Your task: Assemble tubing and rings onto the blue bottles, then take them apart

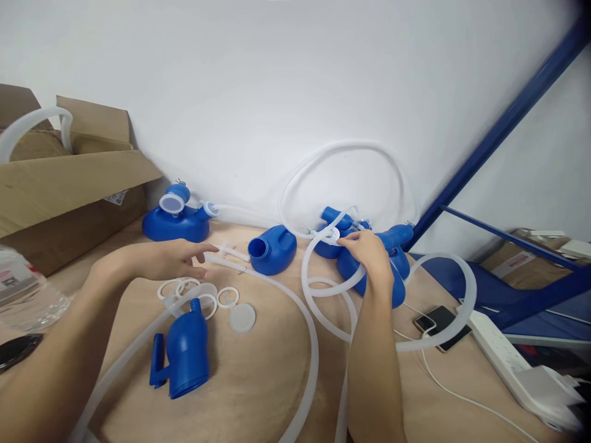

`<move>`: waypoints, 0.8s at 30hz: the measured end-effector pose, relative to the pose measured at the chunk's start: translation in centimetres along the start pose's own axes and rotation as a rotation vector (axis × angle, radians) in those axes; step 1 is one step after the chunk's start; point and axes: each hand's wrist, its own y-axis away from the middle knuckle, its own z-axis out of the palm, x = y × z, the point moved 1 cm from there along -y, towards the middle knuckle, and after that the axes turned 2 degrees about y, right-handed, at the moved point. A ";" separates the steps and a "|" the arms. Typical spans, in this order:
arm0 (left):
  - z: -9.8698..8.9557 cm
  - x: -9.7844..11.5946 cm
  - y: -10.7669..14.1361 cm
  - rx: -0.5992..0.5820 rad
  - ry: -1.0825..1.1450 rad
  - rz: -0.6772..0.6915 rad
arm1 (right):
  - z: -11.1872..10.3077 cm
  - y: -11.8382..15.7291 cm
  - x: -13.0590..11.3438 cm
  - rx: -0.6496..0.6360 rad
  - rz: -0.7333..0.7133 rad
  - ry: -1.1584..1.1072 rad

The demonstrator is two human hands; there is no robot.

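Note:
My left hand (pixel 178 258) hovers over the table with its fingers apart and nothing in them. Just past its fingertips lies a translucent hose (pixel 305 314), which curves toward the front edge. Below it are several white rings (pixel 228 298), a clear round disc (pixel 242 318) and a blue handled funnel-shaped piece (pixel 188 351) on its side. At the back right, my right hand (pixel 369 249) pinches the edge of a white round cap (pixel 331 235). Blue bottles (pixel 392 280) with looped tubing are under and behind that hand. Between my hands lies an uncapped blue bottle (pixel 277 249).
A blue bottle with a round white lid (pixel 178 223) stands at the back left, beside an open cardboard box (pixel 69 191). A water bottle (pixel 28 295) is far left. To the right are a phone (pixel 446 326), a power strip (pixel 503 357) and a blue metal frame (pixel 498 123).

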 end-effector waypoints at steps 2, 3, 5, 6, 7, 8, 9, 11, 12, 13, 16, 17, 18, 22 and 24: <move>-0.4 0.0 0.4 0.045 0.018 -0.003 | 0.6 -0.2 -0.7 0.059 0.026 -0.059; -0.5 0.1 0.6 0.051 0.025 -0.004 | 1.0 -0.4 -1.0 0.062 0.041 -0.166; -0.6 0.5 0.8 0.037 0.024 -0.016 | 2.2 -1.0 -1.2 0.019 0.068 -0.431; -0.5 0.6 0.8 0.027 0.019 -0.019 | 2.8 -1.2 -1.1 -0.029 0.081 -0.544; -0.5 0.6 0.8 0.018 0.014 -0.018 | 3.5 -1.4 -0.9 -0.087 0.093 -0.623; -0.4 0.5 0.8 0.011 0.009 -0.015 | 4.1 -1.5 -0.5 -0.150 0.103 -0.667; -0.3 0.4 0.7 0.007 0.007 -0.012 | 4.6 -1.5 -0.1 -0.216 0.112 -0.692; -0.2 0.0 0.5 0.010 0.009 -0.016 | 5.6 -1.2 1.1 -0.345 0.135 -0.755; -0.2 -0.1 0.4 0.013 0.007 -0.020 | 5.9 -1.0 1.8 -0.398 0.145 -0.784; -0.2 -0.2 0.4 0.019 0.000 -0.022 | 6.2 -0.8 2.5 -0.441 0.155 -0.809; -0.3 -0.2 0.5 0.020 -0.045 -0.029 | 6.8 -0.2 4.9 -0.514 0.184 -0.845; -0.3 -0.1 0.5 0.013 -0.063 -0.037 | 6.9 0.0 5.6 -0.531 0.193 -0.846; -0.4 0.0 0.5 0.011 -0.080 -0.045 | 7.0 0.1 6.2 -0.548 0.202 -0.844; -0.4 0.2 0.7 0.026 -0.080 -0.054 | 6.4 0.3 7.4 -0.619 0.210 -0.819; -0.5 0.0 0.9 0.031 -0.052 -0.067 | 5.5 0.4 7.3 -0.645 0.192 -0.808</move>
